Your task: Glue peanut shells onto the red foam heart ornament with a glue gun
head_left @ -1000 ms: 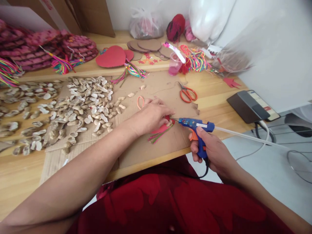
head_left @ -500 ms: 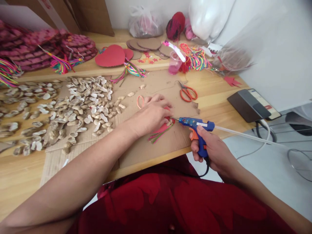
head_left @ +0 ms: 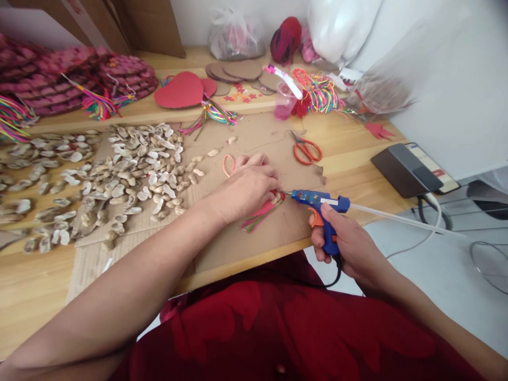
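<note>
My right hand grips a blue glue gun with an orange trigger; its nozzle points left at a small red heart piece with a coloured tassel. My left hand lies palm down on that heart piece, fingers pressing shells on it, on the brown cardboard sheet. A clear glue stick sticks out of the gun's back to the right.
A heap of peanut shells lies to the left. Orange scissors, a pink cup, red hearts, tassels and stacked pink pieces are farther back. A grey device sits at the table's right edge.
Hardly anything differs; my left hand's fingers shifted slightly on the heart piece, and the glue gun stays in place.
</note>
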A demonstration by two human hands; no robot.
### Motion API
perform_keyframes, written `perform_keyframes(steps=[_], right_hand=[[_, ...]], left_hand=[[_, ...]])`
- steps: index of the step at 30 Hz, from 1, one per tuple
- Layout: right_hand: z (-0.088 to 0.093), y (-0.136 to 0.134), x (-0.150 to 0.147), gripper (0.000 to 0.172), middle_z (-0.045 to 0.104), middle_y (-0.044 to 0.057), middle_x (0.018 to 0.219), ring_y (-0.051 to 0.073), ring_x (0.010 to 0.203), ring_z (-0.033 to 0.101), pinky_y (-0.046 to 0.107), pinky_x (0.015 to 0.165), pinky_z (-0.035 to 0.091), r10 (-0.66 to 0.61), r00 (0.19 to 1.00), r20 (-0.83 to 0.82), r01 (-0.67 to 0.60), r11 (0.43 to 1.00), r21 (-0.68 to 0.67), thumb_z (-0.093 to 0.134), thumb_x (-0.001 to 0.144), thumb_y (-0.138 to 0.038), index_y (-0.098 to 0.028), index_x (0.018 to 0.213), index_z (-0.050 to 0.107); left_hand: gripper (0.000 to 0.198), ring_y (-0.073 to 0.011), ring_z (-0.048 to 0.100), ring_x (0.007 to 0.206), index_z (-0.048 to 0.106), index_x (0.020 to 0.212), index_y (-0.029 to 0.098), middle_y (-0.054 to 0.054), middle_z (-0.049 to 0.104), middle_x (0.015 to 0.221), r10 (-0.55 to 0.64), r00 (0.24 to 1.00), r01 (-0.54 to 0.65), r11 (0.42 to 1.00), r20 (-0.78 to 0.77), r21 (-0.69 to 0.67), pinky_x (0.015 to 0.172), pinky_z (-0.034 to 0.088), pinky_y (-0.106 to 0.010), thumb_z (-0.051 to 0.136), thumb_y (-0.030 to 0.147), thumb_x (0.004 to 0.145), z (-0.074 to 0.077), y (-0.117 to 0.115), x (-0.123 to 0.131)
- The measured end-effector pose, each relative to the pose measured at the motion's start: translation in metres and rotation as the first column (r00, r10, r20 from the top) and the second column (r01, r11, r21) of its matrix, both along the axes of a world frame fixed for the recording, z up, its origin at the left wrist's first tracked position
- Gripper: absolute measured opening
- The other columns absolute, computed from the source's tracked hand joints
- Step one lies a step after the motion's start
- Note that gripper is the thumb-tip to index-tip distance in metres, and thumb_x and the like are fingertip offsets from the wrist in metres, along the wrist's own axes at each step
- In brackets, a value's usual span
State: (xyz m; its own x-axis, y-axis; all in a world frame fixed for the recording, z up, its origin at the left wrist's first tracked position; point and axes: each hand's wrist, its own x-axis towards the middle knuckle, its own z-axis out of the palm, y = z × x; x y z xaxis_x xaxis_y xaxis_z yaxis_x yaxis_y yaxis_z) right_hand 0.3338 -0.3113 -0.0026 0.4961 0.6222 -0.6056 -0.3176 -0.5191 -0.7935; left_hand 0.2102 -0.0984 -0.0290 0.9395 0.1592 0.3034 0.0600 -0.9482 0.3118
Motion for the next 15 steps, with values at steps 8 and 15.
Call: perform_keyframes(steps=[8, 15], right_hand=[[0.001, 0.001, -0.001, 0.041, 0.055, -0.004, 0.051, 0.013, 0.037, 0.053, 0.022, 0.034, 0.038, -0.007, 1.000, -0.001, 0.007, 1.000, -0.014, 0.051, 0.098, -0.059, -0.021, 0.084, 0.056], [0.000, 0.001, 0.001, 0.041, 0.053, -0.004, 0.049, 0.013, 0.036, 0.051, 0.022, 0.035, 0.036, -0.015, 0.999, -0.042, 0.014, 0.999, -0.031, 0.050, 0.098, -0.061, -0.022, 0.085, 0.055]], left_hand=[[0.023, -0.0291, 0.053, 0.110, 0.081, 0.098, 0.023, -0.005, 0.078, 0.102, -0.009, 0.999, 0.009, 1.000, -0.031, 0.019, 0.096, 0.034, -0.049, 0.059, 0.020, 0.094, 0.005, -0.003, -0.002], [0.020, -0.0280, 0.053, 0.110, 0.081, 0.099, 0.023, -0.006, 0.076, 0.112, -0.031, 0.998, 0.029, 0.999, -0.048, -0.034, 0.097, 0.035, -0.048, 0.062, 0.024, 0.095, -0.006, 0.001, 0.003]])
